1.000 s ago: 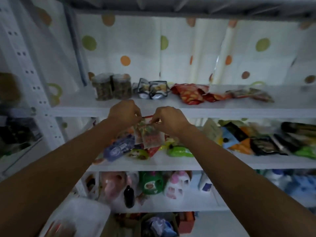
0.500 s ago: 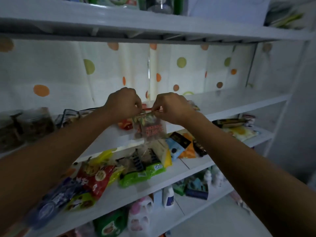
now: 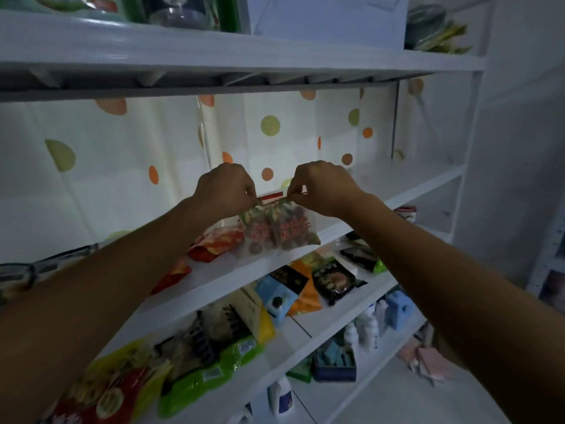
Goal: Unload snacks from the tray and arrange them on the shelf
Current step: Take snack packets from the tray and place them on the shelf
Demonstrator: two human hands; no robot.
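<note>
Two clear snack packets with red lettering and dark round pieces inside hang side by side in front of the white shelf. My left hand pinches their top edge at the left corner. My right hand pinches the same edge at the right corner. The packets' lower ends hang at the shelf's front lip, just right of a red and orange snack bag lying on that shelf. No tray is in view.
The shelf below carries several snack bags: green, yellow, blue, orange and black ones. Bottles and a blue box stand on the lowest shelf. A dotted curtain backs the shelving. A higher shelf overhangs my hands.
My view has swung right and up along the shelving. Both hands, still pinching the packets, have risen from the lower shelf's height to the upper shelf, right of the red bag.
</note>
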